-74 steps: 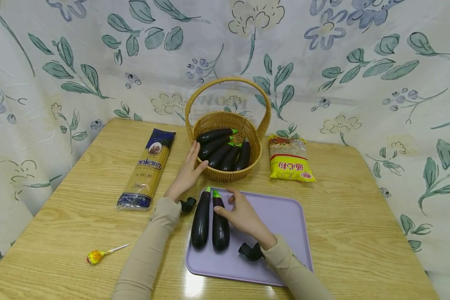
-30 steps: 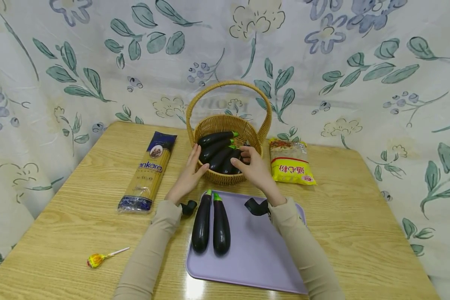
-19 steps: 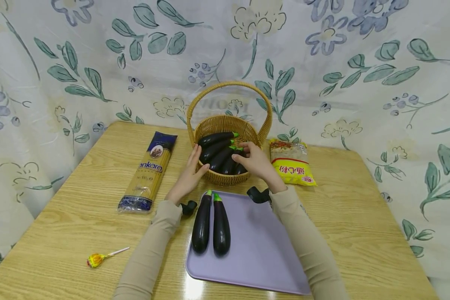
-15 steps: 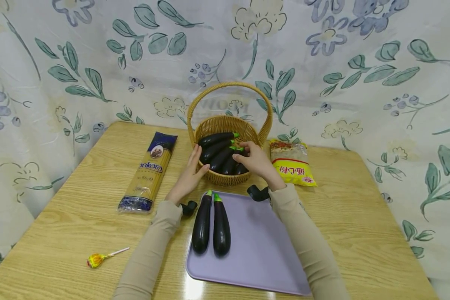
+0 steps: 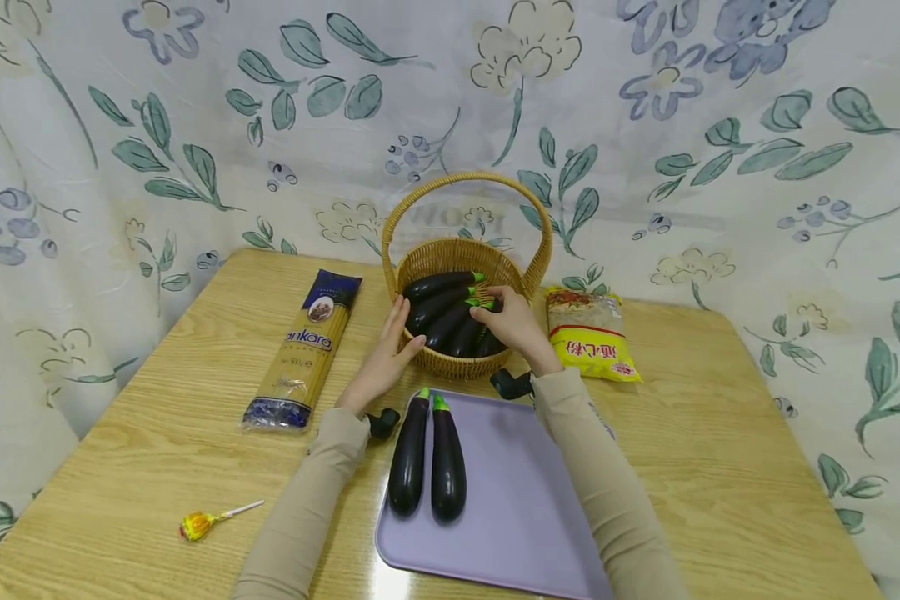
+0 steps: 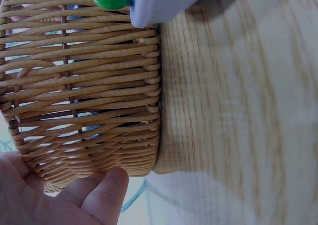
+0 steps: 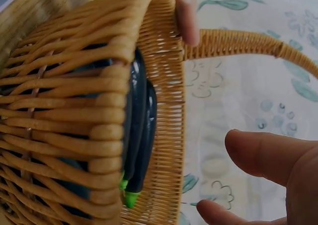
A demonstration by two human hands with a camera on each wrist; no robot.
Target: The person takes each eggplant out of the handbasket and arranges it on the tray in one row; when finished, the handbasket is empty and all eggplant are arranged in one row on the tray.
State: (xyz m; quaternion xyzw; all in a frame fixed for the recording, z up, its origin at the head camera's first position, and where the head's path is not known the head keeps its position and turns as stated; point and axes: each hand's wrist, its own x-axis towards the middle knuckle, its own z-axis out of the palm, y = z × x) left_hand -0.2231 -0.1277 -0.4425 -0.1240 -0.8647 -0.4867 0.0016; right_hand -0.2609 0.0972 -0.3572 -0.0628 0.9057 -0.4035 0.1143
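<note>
A wicker basket [image 5: 457, 367] with a tall handle holds several dark eggplants [image 5: 438, 285] with green stem ends. My left hand [image 5: 384, 360] rests against the basket's left side, fingers extended and thumb spread along the front rim. Over the right part of the basket is my right hand [image 5: 521, 329], covering part of the rightmost eggplant. In the right wrist view its thumb and finger [image 7: 263, 155] stand apart beside the basket opening, nothing between them. One eggplant [image 5: 407, 467] and another eggplant [image 5: 448, 475] lie side by side on the lilac tray [image 5: 510, 483].
A long pack of spaghetti [image 5: 300, 358] lies left of the basket, and a yellow bag of pasta [image 5: 592, 337] lies to its right. A wrapped lollipop [image 5: 198, 525] is at the table's front left. A floral curtain [image 5: 645, 150] hangs behind.
My right hand has left the right eggplant on the tray and moved up and forward into the basket area. My left hand keeps its place on the basket. The head view has shifted slightly.
</note>
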